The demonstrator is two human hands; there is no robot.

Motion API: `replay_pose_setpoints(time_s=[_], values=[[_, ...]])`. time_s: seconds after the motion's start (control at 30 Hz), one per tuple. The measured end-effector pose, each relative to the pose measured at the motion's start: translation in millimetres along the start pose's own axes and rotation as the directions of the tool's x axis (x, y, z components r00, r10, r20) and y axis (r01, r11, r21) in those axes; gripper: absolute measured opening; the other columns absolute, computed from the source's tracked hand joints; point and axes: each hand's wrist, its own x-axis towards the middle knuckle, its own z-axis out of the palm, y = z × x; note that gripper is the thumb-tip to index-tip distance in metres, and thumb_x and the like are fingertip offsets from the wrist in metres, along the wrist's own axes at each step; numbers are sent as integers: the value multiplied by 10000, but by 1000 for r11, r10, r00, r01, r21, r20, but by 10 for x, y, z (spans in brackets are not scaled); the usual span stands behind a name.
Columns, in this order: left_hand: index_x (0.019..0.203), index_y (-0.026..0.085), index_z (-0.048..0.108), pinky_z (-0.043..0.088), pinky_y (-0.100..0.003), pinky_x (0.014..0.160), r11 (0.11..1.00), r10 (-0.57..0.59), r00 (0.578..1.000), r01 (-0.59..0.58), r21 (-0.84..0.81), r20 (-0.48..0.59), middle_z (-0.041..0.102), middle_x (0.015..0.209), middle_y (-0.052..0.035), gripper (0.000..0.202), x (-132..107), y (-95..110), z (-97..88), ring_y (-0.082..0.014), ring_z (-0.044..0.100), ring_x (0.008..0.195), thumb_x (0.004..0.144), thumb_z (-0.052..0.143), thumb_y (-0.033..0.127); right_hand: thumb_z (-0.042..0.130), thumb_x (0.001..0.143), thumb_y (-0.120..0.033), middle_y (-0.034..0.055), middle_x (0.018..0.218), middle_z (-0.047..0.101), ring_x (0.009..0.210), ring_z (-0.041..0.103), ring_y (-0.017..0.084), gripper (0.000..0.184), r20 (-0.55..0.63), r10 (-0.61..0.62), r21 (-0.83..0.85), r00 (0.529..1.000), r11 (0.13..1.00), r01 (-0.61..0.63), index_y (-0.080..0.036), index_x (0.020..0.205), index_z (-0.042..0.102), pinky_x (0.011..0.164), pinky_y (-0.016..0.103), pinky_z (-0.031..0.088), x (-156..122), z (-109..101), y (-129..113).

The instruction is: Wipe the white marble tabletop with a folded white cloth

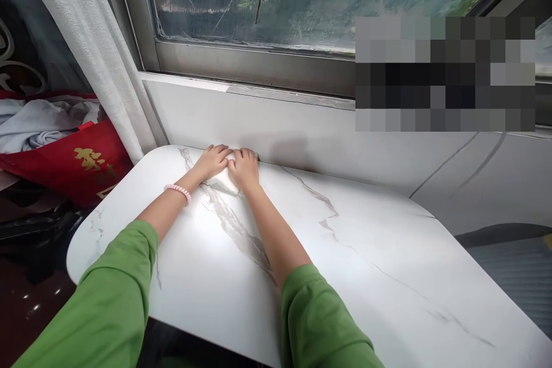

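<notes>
Both of my arms reach to the far edge of a white marble-patterned table (345,287). My left hand (214,161), with a pink coiled band (178,190) at the wrist, rests at the table's back edge with its fingers bent over. Right beside it, my right hand (244,169) has its fingers curled down near the wall. A pale, soft-looking white cloth (225,180) lies under and between the two hands, and both press on it. The fingers hide most of this cloth, so its full shape does not show.
A white wall panel (267,121) rises behind the table below a metal-framed window (259,66). A light curtain (99,52) hangs at left. Beside it stands a red bag (81,161) filled with pale fabric (38,123). A blurred patch covers the upper right.
</notes>
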Motion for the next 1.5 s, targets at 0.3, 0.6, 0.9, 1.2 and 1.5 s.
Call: replay_pose_setpoints(time_s=[0.3,0.6,0.9,1.2,1.5], values=[[1378,153,393,150,-438,1137,998,-42,997,39,56,59,387,1449,-114,447,-567,301,-135,-208,292,1363,955,293,258,343,895,-227,143,1458,381,1373,264,245,441,148,18,74,989,997,-29,-116,1302,470,1114,409,172,-487,-204,-135],[1401,165,380,189,-462,1140,997,42,998,-44,61,36,382,1459,-90,474,-1895,663,-586,-225,270,1379,970,252,315,373,926,-311,159,1529,211,1429,92,249,545,316,-67,286,947,958,-28,-89,1423,344,1154,476,100,-1584,-628,-743],[1486,217,193,204,-474,1146,995,-29,999,25,94,45,294,1509,-56,544,-2820,839,-885,-242,255,1388,959,302,293,332,955,-460,96,1546,92,1427,13,242,618,405,-258,491,877,871,29,-141,1476,237,1154,515,142,-2134,-828,-1145],[1386,178,379,132,-480,1145,998,-51,988,53,-14,144,358,1473,-92,474,-2102,75,-771,-230,255,1383,947,301,340,238,968,-388,191,1525,192,1430,58,267,602,368,-265,376,891,919,118,-24,1447,266,1145,512,54,-1353,-370,-1208],[1302,181,456,190,-422,1120,1000,-17,993,16,5,117,457,1393,-97,408,-631,-833,-424,-216,385,1289,917,346,259,218,968,-302,212,1484,302,1399,205,279,549,224,-88,125,971,990,61,-9,1424,306,1125,488,98,-36,316,-977]])
